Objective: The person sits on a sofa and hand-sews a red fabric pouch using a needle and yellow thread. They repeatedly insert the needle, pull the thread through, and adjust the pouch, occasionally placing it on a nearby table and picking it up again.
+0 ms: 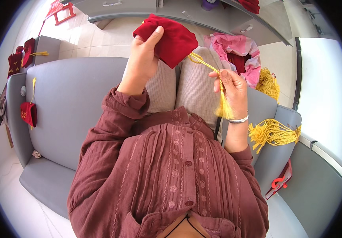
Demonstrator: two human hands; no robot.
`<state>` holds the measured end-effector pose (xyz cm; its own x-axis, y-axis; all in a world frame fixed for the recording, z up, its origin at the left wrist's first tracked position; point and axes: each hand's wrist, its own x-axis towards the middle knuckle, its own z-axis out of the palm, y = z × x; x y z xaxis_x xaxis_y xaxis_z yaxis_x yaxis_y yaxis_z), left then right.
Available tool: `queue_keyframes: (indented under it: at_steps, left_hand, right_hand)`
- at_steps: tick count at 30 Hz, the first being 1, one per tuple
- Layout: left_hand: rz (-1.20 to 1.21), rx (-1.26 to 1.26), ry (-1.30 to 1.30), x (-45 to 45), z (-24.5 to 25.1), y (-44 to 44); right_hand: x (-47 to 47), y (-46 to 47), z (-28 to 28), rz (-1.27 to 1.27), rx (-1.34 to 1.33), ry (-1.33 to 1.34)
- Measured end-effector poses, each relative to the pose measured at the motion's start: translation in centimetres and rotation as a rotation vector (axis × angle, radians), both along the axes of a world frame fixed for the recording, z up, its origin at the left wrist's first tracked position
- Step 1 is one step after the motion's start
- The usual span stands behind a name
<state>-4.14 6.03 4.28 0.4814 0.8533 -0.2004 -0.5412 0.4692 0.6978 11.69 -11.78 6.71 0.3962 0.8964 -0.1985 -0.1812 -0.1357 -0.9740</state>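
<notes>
My left hand (145, 56) grips a red velvet pouch (174, 38) above my knees, the thumb lying on top of the cloth. From the pouch's lower right corner runs a twisted yellow cord (204, 62). My right hand (230, 84) pinches this cord between thumb and fingers, and its yellow tassel (224, 108) hangs down by the palm. A bundle of yellow tasselled cords (275, 132) lies on the sofa arm to the right. On the sofa seat to the left rests another red pouch (28, 114) with a yellow cord.
I sit on a grey sofa (75, 83). Ahead stands a grey drawer unit (233, 20). Beyond my right knee is a pink bag (251, 50) with red cloth inside, beside more yellow cords (269, 84). Red pouches (28, 53) lie at the far left.
</notes>
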Motion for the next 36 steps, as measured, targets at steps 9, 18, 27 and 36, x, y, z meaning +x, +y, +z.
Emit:
queue_keyframes:
  at_steps: [9,18,27,36]
  left_hand:
    - [-0.022,0.222,0.072,-0.6,1.3,1.2]
    - [-0.083,1.276,0.592,0.2,2.0,-0.4]
    - [-0.072,1.78,0.944,0.2,1.3,-1.5]
    - [-0.094,1.68,0.953,0.4,-0.5,-0.9]
  right_hand:
    - [2.6,0.3,-1.4,-0.251,0.036,-0.661]
    - [-0.1,5.0,5.7,-0.114,0.165,-0.577]
    - [-2.0,8.7,5.7,-0.008,0.266,-0.764]
    - [0.5,4.2,6.6,-0.129,0.523,0.152]
